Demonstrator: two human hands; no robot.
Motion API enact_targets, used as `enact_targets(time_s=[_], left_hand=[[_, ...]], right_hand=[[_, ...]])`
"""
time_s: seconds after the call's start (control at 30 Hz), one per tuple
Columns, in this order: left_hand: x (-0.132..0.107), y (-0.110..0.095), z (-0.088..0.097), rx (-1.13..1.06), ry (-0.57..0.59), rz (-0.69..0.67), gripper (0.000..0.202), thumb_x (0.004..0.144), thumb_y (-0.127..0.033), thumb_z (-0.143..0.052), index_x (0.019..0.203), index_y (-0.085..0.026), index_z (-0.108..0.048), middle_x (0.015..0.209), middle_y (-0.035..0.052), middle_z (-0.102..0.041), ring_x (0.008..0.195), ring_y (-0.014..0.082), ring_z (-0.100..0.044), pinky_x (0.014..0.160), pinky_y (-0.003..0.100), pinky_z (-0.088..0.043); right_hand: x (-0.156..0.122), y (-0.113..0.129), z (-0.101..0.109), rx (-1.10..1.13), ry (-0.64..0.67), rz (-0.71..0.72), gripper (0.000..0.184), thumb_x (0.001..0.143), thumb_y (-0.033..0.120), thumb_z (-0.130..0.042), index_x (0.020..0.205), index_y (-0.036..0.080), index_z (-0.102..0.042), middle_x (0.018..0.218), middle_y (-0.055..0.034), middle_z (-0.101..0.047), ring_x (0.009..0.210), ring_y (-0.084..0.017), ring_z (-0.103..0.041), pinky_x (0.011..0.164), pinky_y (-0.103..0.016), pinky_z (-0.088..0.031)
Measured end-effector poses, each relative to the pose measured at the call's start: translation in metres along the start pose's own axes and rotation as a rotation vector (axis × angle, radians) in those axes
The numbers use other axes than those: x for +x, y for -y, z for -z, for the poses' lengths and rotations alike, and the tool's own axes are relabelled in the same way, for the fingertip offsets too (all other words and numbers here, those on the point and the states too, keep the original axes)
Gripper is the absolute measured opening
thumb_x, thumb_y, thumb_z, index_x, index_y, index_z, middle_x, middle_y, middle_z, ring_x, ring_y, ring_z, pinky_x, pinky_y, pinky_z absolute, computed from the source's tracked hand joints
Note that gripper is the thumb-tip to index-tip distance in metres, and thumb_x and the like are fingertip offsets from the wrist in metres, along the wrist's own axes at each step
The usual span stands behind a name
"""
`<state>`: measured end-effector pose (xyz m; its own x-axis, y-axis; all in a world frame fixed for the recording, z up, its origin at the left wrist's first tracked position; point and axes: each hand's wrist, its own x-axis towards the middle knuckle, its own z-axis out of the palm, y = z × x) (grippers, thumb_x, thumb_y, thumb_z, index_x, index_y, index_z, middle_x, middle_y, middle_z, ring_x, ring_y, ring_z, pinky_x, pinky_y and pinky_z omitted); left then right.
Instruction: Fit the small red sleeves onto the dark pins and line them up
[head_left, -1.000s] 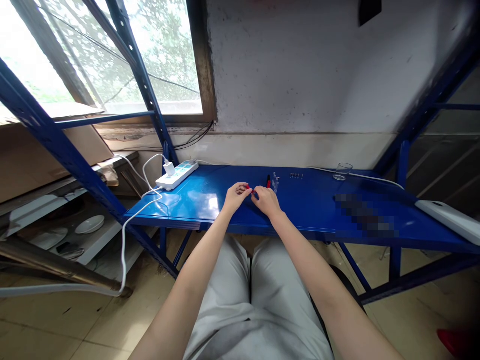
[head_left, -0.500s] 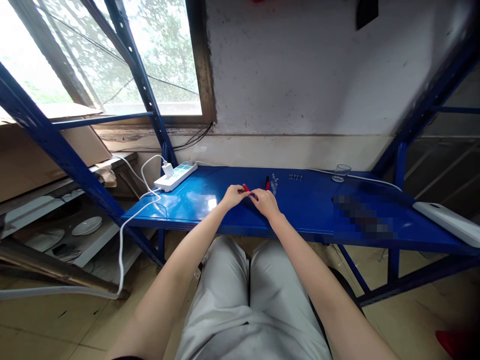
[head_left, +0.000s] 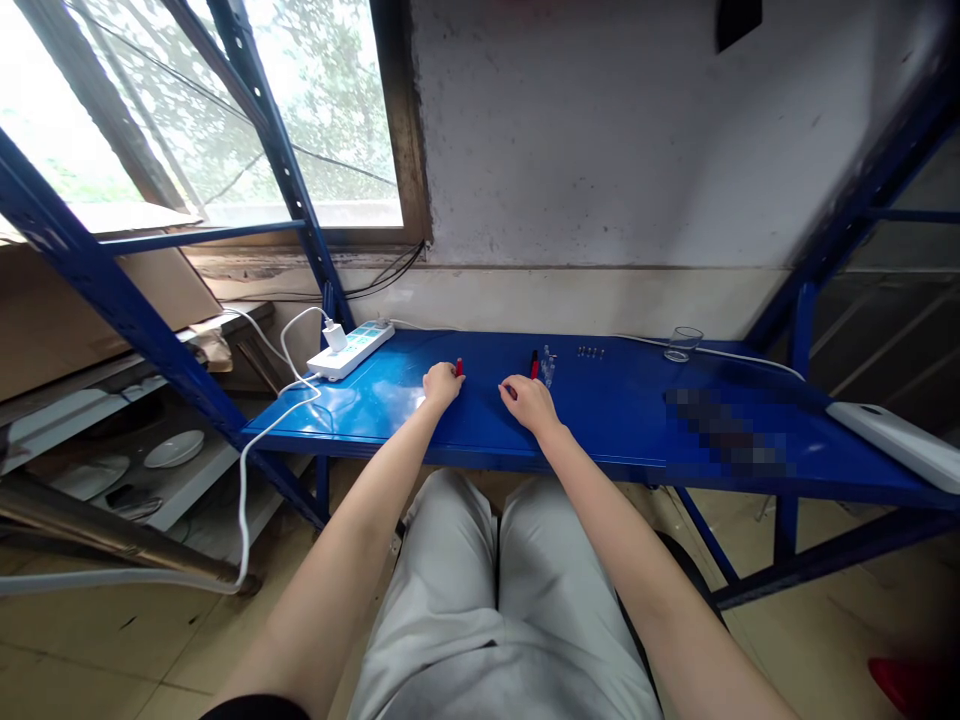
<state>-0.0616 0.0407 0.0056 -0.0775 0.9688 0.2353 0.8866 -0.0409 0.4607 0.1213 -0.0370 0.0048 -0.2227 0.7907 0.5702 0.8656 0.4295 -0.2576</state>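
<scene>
My left hand [head_left: 444, 384] is closed at the left of the blue tabletop, with a small red cylindrical piece [head_left: 460, 367] upright at its fingertips. My right hand [head_left: 529, 402] is held apart from it, fingers pinched round a small dark piece [head_left: 512, 391] that they mostly cover. Just beyond the right hand stands a red-and-black piece [head_left: 535, 364]. Beside that lie several clear plastic pieces [head_left: 549, 368]. Farther right, several tiny metal pieces [head_left: 591, 352] form a row.
A white power strip [head_left: 352, 350] with a plugged-in adapter lies at the tabletop's [head_left: 615, 410] left end. Toward the back right stands a clear glass [head_left: 682, 346]. A blurred-out dark object [head_left: 724, 430] and a white panel [head_left: 896, 440] lie on the right. Blue rack posts flank the table.
My hands have come apart. The left one has moved left with the red piece, while the right one has stayed nearly in place with the dark piece.
</scene>
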Motion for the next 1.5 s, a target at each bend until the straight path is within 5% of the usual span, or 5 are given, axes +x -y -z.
enact_targets(time_s=[0.3, 0.5, 0.77, 1.03, 1.5], left_hand=[[-0.002, -0.002, -0.001, -0.077, -0.017, 0.081, 0.018, 0.07, -0.036, -0.064, 0.071, -0.019, -0.06, 0.083, 0.0073, -0.066, 0.086, 0.0246, -0.061, 0.077, 0.034, -0.042], [-0.026, -0.012, 0.004, -0.272, -0.263, -0.051, 0.026, 0.071, -0.031, -0.064, 0.09, -0.017, -0.054, 0.081, 0.0053, -0.059, 0.08, 0.0192, -0.057, 0.073, 0.031, -0.043], [-0.06, -0.078, -0.01, -0.196, -0.197, -0.655, 0.035, 0.087, -0.018, -0.035, 0.12, -0.015, -0.046, 0.113, 0.0117, -0.055, 0.102, 0.0208, -0.05, 0.088, 0.034, -0.04], [-0.058, -0.09, -0.042, 0.052, -0.004, -0.643, 0.053, 0.086, -0.016, -0.032, 0.139, -0.021, -0.028, 0.13, 0.0132, -0.044, 0.111, 0.0257, -0.045, 0.088, 0.037, -0.038], [-0.044, -0.101, -0.045, -0.114, -0.041, -0.593, 0.028, 0.082, -0.014, -0.045, 0.107, -0.016, -0.058, 0.107, 0.0103, -0.058, 0.099, 0.0227, -0.051, 0.084, 0.035, -0.041]], right_hand=[[0.009, -0.013, 0.017, 0.14, -0.472, 0.02, 0.028, 0.089, 0.035, -0.037, 0.08, 0.018, -0.058, 0.066, -0.0041, -0.055, 0.064, -0.015, -0.051, 0.065, -0.028, -0.04], [0.011, -0.048, 0.035, 0.25, -0.821, -0.354, 0.023, 0.088, 0.031, -0.032, 0.095, 0.017, -0.05, 0.084, -0.0072, -0.056, 0.075, -0.016, -0.052, 0.071, -0.031, -0.041], [-0.004, -0.068, 0.021, 0.103, -0.208, -0.699, 0.023, 0.077, 0.024, -0.042, 0.093, 0.017, -0.057, 0.09, -0.0098, -0.063, 0.092, -0.024, -0.052, 0.084, -0.041, -0.033], [-0.009, -0.067, 0.015, -0.127, 0.0, -0.589, 0.023, 0.075, 0.028, -0.046, 0.082, 0.016, -0.064, 0.098, -0.0135, -0.061, 0.099, -0.029, -0.047, 0.081, -0.047, -0.032], [-0.005, -0.065, 0.013, -0.217, 0.068, -0.531, 0.026, 0.081, 0.038, -0.05, 0.086, 0.017, -0.065, 0.097, -0.0127, -0.06, 0.098, -0.029, -0.049, 0.079, -0.044, -0.035]])
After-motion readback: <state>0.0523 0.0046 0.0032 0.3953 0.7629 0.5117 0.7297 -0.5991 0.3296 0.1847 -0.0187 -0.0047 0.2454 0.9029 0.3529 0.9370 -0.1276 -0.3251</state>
